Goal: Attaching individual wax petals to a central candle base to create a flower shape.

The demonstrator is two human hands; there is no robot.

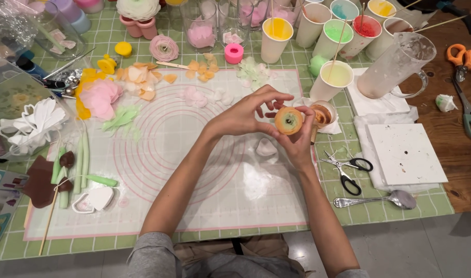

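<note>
Basically both hands pinched round orange flower bud, held above white mat over counter. Left hand gripped left side, right hand cupped underneath; green centre faced camera.

Orange wax flower, green centre: pinched between left hand and right hand above white mat; black scissors nearby.

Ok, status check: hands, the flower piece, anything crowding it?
Both hands up: left hand and right hand pinch the orange flower ball. Held above the mat. Small cup close behind.
</note>
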